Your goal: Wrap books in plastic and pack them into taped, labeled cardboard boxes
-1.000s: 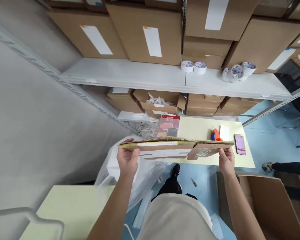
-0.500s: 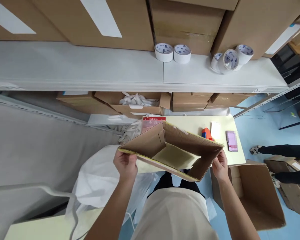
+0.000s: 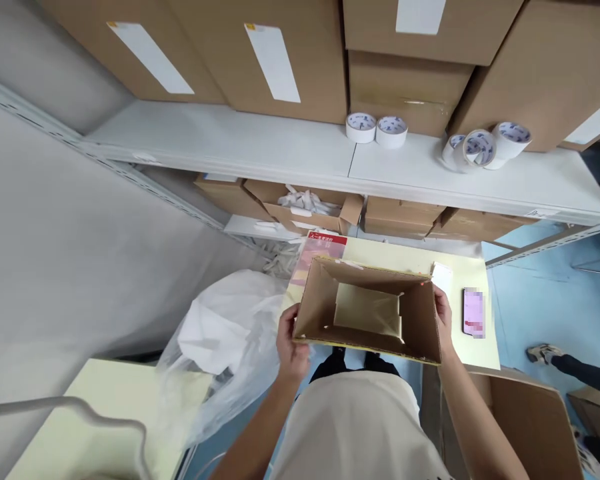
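Between my two hands is a cardboard box (image 3: 321, 297), its open mouth facing up toward me. My left hand (image 3: 293, 343) grips its left side near the front corner, fingers behind the wall and thumb along the edge. On the other side my right hand (image 3: 444, 317) grips the right wall, its fingers partly hidden. Inside, a pale yellow rectangle shows at the lower end; I cannot tell whether it is a base or the table seen through. A pale yellow table (image 3: 473, 263) lies beyond, with a red and pink book (image 3: 325, 245) partly behind the box.
A phone (image 3: 473, 313) and a white card (image 3: 441, 275) lie right of the box. Tape rolls (image 3: 391, 132) and large cartons (image 3: 290, 60) stand on the shelf (image 3: 280, 143). White plastic bags (image 3: 220, 333) are at left, a large open carton (image 3: 530, 420) at lower right. A person's legs (image 3: 587, 373) show at right.
The box has turned from a skewed, tilted shape to a squarer rectangle, both hands still on it. My view has shifted, and the red and blue object behind the box is now hidden.
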Action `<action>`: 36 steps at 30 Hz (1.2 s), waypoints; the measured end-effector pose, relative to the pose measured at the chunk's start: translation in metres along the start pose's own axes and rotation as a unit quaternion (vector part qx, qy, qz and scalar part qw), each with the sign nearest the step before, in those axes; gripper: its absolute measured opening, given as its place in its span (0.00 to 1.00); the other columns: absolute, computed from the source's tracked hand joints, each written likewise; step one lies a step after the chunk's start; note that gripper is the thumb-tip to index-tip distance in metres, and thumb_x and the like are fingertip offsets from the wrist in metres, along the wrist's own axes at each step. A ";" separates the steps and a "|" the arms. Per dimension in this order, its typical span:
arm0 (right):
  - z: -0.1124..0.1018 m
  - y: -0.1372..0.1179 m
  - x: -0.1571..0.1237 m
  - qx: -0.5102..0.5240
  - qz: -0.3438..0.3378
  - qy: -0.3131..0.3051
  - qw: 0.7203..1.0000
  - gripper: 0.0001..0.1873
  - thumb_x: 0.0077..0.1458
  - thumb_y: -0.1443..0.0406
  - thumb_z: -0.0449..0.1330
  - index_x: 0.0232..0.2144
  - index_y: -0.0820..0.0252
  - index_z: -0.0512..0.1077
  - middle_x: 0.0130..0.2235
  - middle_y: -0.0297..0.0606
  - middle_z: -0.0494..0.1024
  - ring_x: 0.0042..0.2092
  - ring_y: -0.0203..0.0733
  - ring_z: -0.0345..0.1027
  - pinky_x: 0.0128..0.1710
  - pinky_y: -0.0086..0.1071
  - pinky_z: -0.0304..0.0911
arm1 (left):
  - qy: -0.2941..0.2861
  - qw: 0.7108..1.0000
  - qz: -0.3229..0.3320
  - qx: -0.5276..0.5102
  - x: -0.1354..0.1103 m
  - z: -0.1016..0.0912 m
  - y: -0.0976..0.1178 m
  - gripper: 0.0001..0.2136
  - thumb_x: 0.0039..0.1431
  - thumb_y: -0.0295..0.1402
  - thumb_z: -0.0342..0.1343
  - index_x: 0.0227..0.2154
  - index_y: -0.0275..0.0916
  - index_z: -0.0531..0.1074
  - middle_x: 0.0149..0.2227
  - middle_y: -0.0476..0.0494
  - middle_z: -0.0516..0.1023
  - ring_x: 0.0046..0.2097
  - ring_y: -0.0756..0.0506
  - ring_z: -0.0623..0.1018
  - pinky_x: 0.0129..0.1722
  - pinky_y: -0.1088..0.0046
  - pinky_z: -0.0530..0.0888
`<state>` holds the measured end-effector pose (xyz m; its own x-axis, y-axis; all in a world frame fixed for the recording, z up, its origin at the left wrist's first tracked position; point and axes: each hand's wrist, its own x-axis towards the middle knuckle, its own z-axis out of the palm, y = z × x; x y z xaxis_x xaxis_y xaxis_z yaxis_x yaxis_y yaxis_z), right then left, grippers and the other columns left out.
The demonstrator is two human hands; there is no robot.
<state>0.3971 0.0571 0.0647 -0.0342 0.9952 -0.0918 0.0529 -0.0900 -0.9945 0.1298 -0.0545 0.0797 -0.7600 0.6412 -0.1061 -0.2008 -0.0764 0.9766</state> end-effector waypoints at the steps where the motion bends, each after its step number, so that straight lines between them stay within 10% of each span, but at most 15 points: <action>1: -0.003 -0.002 -0.004 -0.001 -0.004 0.016 1.000 0.21 0.55 0.47 0.59 0.45 0.50 0.70 0.48 0.40 0.76 0.45 0.48 0.71 0.43 0.41 0.68 | -0.022 0.999 -0.024 -0.014 0.002 -0.004 0.003 0.39 0.16 0.60 0.70 0.37 0.42 0.76 0.40 0.42 0.76 0.45 0.37 0.75 0.43 0.66 0.73; 11: -0.014 -0.015 -0.039 0.029 -0.053 -0.062 0.996 0.29 0.55 0.41 0.56 0.52 0.46 0.72 0.57 0.39 0.72 0.59 0.56 0.64 0.57 0.47 0.63 | -0.266 0.963 -0.022 0.030 0.033 -0.017 0.039 0.35 0.27 0.63 0.66 0.35 0.42 0.81 0.50 0.31 0.76 0.57 0.30 0.71 0.57 0.56 0.67; 19: -0.031 -0.021 -0.029 -0.104 -0.070 -0.153 0.980 0.33 0.54 0.41 0.57 0.58 0.42 0.68 0.65 0.37 0.65 0.69 0.56 0.47 0.69 0.56 0.36 | -0.428 0.897 0.047 0.097 0.058 -0.018 0.039 0.33 0.30 0.65 0.63 0.33 0.44 0.82 0.45 0.27 0.80 0.54 0.28 0.75 0.58 0.48 0.65; 25: -0.014 -0.020 -0.017 -0.196 0.009 -0.205 0.959 0.29 0.48 0.43 0.64 0.47 0.52 0.78 0.62 0.44 0.67 0.67 0.62 0.52 0.67 0.60 0.40 | -0.471 0.865 0.129 0.115 0.071 -0.018 0.017 0.38 0.36 0.71 0.53 0.39 0.44 0.82 0.48 0.29 0.79 0.57 0.30 0.73 0.60 0.48 0.64; 29: -0.030 -0.016 -0.030 -0.143 0.048 -0.192 0.970 0.40 0.53 0.35 0.50 0.61 0.47 0.65 0.70 0.40 0.52 0.69 0.60 0.44 0.63 0.58 0.50 | -0.513 0.823 0.158 0.185 0.078 -0.034 -0.003 0.51 0.36 0.75 0.42 0.53 0.41 0.75 0.64 0.31 0.65 0.66 0.26 0.59 0.64 0.44 0.54; 32: -0.042 -0.010 -0.047 -0.074 0.033 -0.224 0.971 0.46 0.48 0.31 0.47 0.61 0.45 0.65 0.71 0.40 0.47 0.69 0.63 0.45 0.58 0.56 0.59 | -0.463 0.845 0.160 0.215 0.077 -0.048 -0.012 0.49 0.38 0.75 0.43 0.52 0.41 0.75 0.65 0.31 0.62 0.67 0.26 0.57 0.64 0.43 0.54; 36: -0.029 0.006 -0.056 -0.084 0.033 -0.084 0.992 0.28 0.50 0.39 0.59 0.40 0.54 0.75 0.56 0.50 0.73 0.57 0.61 0.67 0.51 0.52 0.68 | -0.376 0.894 0.107 0.217 0.068 -0.044 -0.018 0.33 0.52 0.64 0.48 0.45 0.41 0.77 0.58 0.32 0.69 0.60 0.32 0.69 0.57 0.51 0.69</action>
<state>0.4280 0.0022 0.0653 -0.1899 0.9657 -0.1769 0.2263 -0.1323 -0.9650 0.0548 -0.0431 0.0465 -0.0884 0.9922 0.0882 0.2822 -0.0600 0.9575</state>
